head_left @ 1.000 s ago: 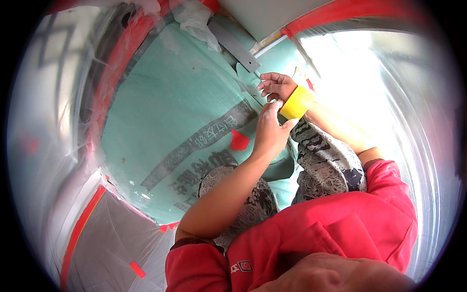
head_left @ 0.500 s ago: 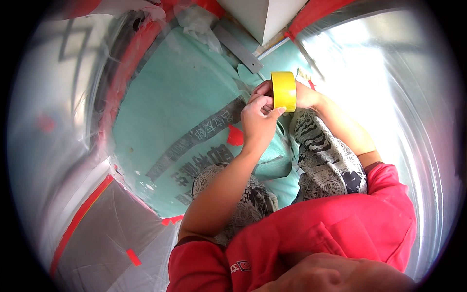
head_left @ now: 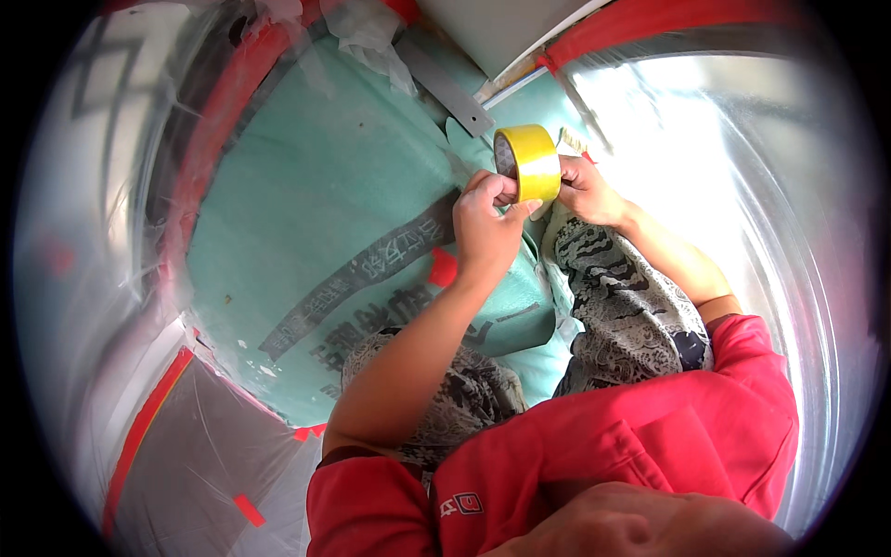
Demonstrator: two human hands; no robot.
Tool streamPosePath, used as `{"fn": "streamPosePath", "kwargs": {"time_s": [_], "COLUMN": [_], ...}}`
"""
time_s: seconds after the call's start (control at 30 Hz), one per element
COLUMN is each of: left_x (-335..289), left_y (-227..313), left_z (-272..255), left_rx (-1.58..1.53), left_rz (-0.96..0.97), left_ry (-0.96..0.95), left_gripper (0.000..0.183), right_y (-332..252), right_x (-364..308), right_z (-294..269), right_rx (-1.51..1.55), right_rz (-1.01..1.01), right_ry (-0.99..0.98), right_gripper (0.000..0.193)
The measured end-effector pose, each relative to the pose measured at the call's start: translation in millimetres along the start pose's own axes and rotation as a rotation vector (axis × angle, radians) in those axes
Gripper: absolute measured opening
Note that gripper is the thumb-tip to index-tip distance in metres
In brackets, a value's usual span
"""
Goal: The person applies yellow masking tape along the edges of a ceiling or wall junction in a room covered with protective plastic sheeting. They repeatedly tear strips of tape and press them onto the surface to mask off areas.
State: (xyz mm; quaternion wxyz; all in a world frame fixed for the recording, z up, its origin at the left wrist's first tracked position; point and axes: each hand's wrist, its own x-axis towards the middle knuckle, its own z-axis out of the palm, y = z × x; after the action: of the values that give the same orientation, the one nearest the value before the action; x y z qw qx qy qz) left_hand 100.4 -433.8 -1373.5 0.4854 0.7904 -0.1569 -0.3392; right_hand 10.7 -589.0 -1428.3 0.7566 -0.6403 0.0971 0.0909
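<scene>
A roll of yellow adhesive tape [head_left: 536, 165] is held above my knees, its cardboard core showing on the left side. My left hand [head_left: 484, 221] grips it from the left, the thumb on the lower outside face and the fingers curled at the core opening. At the roll's right edge my right hand [head_left: 592, 193] is closed, its bent fingers against the tape. Part of the right fingertips is hidden behind the roll.
Green protective sheeting [head_left: 306, 204] with dark print covers the floor. A grey metal straight piece [head_left: 445, 88] lies beyond the roll, near a pale box-like corner [head_left: 501, 28]. A brush [head_left: 574, 141] lies just past my right hand. Red tape [head_left: 227, 121] edges clear plastic film.
The tape roll has turned, so its core opening now shows. My right hand has drawn back from behind the roll to its right edge. The view has shifted slightly.
</scene>
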Motion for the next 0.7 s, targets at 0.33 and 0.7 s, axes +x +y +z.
{"fn": "streamPosePath", "kwargs": {"time_s": [0.33,0.7], "left_x": [7,10], "left_y": [16,18], "left_z": [-16,-21], "left_rx": [-0.068,0.049], "left_rz": [0.027,0.058], "left_ry": [0.047,0.017], "left_gripper": [0.017,0.016], "right_y": [-23,-28], "right_x": [14,10], "right_z": [-4,-2], "right_rx": [0.355,0.424], "right_rz": [0.033,0.088], "right_ry": [-0.097,-0.082], "right_gripper": [0.048,0.039]}}
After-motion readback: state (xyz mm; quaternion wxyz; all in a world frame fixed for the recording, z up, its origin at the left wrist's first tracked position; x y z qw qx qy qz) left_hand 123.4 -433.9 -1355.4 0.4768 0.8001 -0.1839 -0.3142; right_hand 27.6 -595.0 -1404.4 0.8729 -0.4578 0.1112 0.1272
